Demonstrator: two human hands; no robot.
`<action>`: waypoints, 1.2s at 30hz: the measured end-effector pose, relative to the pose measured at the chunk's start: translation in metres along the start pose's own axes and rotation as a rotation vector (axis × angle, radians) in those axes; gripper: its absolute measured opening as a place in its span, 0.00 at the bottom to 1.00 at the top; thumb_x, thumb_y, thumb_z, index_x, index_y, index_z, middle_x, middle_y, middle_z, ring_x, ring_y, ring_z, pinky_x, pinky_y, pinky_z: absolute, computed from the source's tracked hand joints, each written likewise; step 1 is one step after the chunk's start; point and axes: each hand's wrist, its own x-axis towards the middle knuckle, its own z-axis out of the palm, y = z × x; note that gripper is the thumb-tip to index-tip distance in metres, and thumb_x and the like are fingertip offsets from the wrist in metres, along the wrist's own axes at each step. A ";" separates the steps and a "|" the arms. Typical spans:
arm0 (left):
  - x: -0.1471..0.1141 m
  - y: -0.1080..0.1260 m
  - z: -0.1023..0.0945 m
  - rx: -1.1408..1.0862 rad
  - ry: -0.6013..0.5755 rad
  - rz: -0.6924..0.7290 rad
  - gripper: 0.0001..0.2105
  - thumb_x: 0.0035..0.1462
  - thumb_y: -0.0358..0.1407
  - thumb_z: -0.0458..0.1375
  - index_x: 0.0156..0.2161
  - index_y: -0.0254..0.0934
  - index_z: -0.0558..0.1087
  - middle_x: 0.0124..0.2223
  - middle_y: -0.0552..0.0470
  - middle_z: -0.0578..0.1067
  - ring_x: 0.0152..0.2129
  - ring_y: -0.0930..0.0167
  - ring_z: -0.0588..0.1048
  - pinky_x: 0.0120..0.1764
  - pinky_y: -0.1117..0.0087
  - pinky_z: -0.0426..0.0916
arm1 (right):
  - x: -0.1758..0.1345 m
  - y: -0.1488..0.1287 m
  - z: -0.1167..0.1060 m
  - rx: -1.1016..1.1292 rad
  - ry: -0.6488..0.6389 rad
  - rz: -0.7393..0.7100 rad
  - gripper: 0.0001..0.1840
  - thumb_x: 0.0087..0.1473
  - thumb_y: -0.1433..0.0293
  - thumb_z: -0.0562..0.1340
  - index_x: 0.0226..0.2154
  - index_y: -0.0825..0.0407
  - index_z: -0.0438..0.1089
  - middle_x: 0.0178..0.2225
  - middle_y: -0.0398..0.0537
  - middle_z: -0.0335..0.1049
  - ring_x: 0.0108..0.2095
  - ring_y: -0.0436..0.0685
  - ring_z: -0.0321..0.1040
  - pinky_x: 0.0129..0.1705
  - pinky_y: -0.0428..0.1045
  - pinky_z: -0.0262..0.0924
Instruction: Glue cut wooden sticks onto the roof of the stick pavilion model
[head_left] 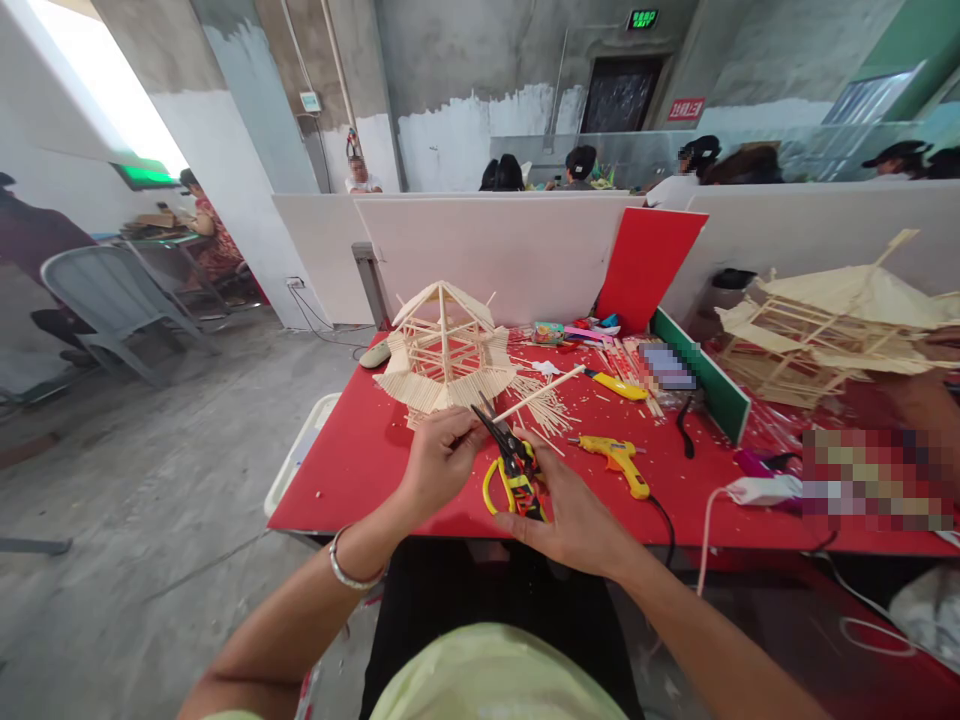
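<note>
My left hand (pixel 442 455) is closed in a pinch on a thin wooden stick (pixel 544 392), which slants up to the right. My right hand (pixel 566 505) wraps the yellow-and-black handles of a pair of shears (pixel 516 460). Their dark blades are parted and cross the stick close to my left fingertips. I cannot tell whether the blades touch it. Just beyond my hands stands a small pavilion model (pixel 444 350) built from wooden sticks, with a pointed roof and a flared lower skirt. Loose sticks (pixel 551 408) lie beside it.
A yellow glue gun (pixel 615 462) with a black cord and a yellow utility knife (pixel 619 385) lie on the red table (pixel 360 480). A green board (pixel 705 380) stands at the right, before another stick model (pixel 825 320). White partitions (pixel 487 250) rise behind.
</note>
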 end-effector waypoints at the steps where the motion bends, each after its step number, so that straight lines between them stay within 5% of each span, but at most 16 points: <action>1: 0.000 0.001 0.000 0.011 -0.003 0.008 0.13 0.64 0.32 0.55 0.26 0.34 0.72 0.25 0.52 0.71 0.24 0.74 0.68 0.30 0.72 0.59 | 0.000 -0.002 0.000 0.008 -0.005 -0.005 0.48 0.48 0.61 0.70 0.67 0.45 0.51 0.65 0.56 0.59 0.63 0.69 0.59 0.62 0.65 0.58; 8: -0.003 0.005 0.003 0.018 0.050 0.030 0.09 0.63 0.34 0.57 0.32 0.34 0.76 0.27 0.50 0.72 0.25 0.73 0.68 0.30 0.72 0.60 | 0.000 -0.003 0.001 0.088 0.028 -0.023 0.44 0.43 0.74 0.67 0.63 0.47 0.56 0.49 0.51 0.72 0.44 0.59 0.71 0.47 0.54 0.66; 11: -0.005 0.005 0.004 -0.004 0.072 0.028 0.13 0.62 0.35 0.58 0.26 0.34 0.74 0.23 0.52 0.69 0.23 0.74 0.66 0.30 0.72 0.60 | -0.003 0.001 -0.001 0.065 0.017 -0.010 0.45 0.42 0.74 0.67 0.63 0.45 0.56 0.47 0.49 0.72 0.41 0.57 0.70 0.45 0.52 0.66; 17: -0.007 0.001 0.003 -0.473 -0.218 -0.329 0.17 0.61 0.46 0.59 0.28 0.33 0.73 0.21 0.55 0.68 0.16 0.79 0.59 0.21 0.75 0.53 | -0.008 0.006 -0.010 -0.021 -0.012 -0.016 0.47 0.43 0.73 0.66 0.65 0.44 0.53 0.53 0.51 0.68 0.47 0.59 0.69 0.51 0.55 0.64; 24: -0.011 -0.002 0.007 -0.642 -0.249 -0.519 0.21 0.52 0.52 0.66 0.29 0.32 0.75 0.18 0.57 0.65 0.12 0.82 0.53 0.17 0.76 0.44 | -0.011 0.005 -0.006 -0.103 -0.030 0.038 0.46 0.37 0.76 0.65 0.62 0.47 0.56 0.45 0.48 0.71 0.41 0.59 0.69 0.46 0.55 0.65; 31: -0.011 -0.012 0.007 -0.542 -0.141 -0.471 0.19 0.56 0.50 0.64 0.34 0.33 0.78 0.20 0.55 0.68 0.14 0.81 0.56 0.18 0.76 0.49 | -0.011 0.015 -0.009 0.089 -0.011 0.045 0.47 0.43 0.71 0.67 0.65 0.44 0.53 0.61 0.53 0.63 0.58 0.65 0.64 0.60 0.62 0.58; 36: -0.015 -0.020 0.008 -0.394 -0.122 -0.317 0.17 0.59 0.48 0.62 0.35 0.33 0.79 0.23 0.54 0.69 0.21 0.77 0.64 0.25 0.76 0.59 | -0.018 0.026 -0.009 0.519 -0.162 0.166 0.38 0.46 0.69 0.67 0.60 0.46 0.61 0.52 0.50 0.69 0.47 0.58 0.68 0.48 0.53 0.65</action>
